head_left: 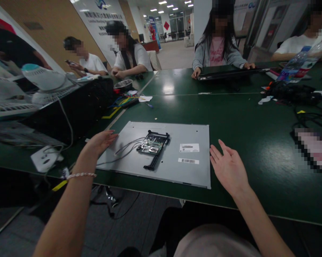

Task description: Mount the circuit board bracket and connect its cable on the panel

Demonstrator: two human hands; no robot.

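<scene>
On a green table [182,109], close to its near edge, a flat grey metal panel [172,153] is laid, with a circuit board [151,145], a black bracket [152,164] and thin cables [129,144] resting on top. The left hand [98,142] is held at the panel's left edge and the right hand [231,169] at its right, both with palms open and fingers extended, nothing being gripped; whether the edges are touched cannot be told.
</scene>
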